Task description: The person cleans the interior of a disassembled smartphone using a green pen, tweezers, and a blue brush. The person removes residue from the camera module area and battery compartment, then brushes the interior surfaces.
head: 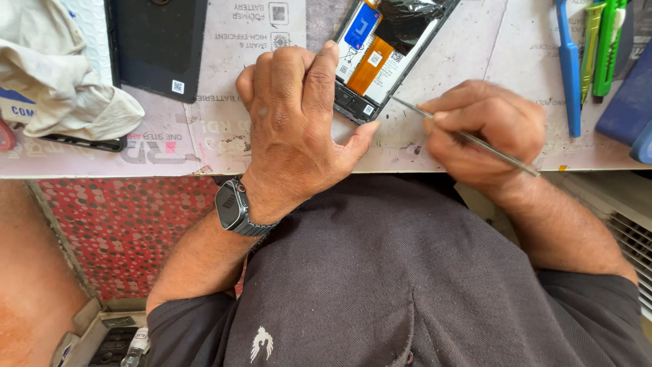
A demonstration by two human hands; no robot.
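Under our left hand (pixel 292 129) an opened phone (pixel 384 54) is lying on the worktop (pixel 475 61), its back removed so that the orange ribbon cable and blue label are showing. We are pressing that hand down on the phone's lower end, fingers curled together and thumb stretched toward the bottom corner (a dark wristwatch (pixel 234 207) is sitting on that wrist). Just right of it, our right hand (pixel 485 132) is pinching a thin metal probe (pixel 468 139), fingers clamped around its shaft, and the tip is reaching the phone's lower edge beside our left thumb. Beyond the left hand's knuckles, a black back cover (pixel 157 44) is lying flat, and a crumpled pale cloth (pixel 58 75) is resting farther out to the left. Past the right hand, a blue plastic tool (pixel 569 68) and green-handled tools (pixel 606 44) are lying side by side.
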